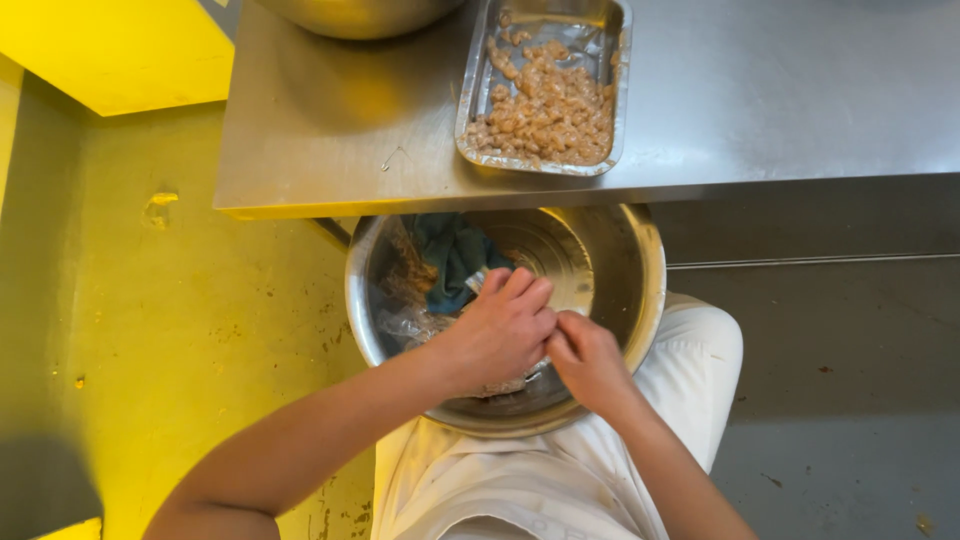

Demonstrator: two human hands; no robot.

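A large steel bowl (pixel 640 290) rests on my lap, partly under the edge of a steel table (pixel 780 100). Inside it lie a dark teal cloth (pixel 455 255), crumpled clear plastic (pixel 400 322) and brownish scraps. My left hand (pixel 500 335) reaches into the bowl with fingers curled over something small that is hidden beneath it. My right hand (pixel 588 358) sits right beside it, fingertips pinched against the left hand's fingers. What they hold between them is covered.
On the table a rectangular foil tray (pixel 618 80) holds a heap of small beige-brown food pieces. The rim of another steel bowl (pixel 350 18) shows at the top edge. The floor at left is lit yellow, grey at right. I wear white clothes.
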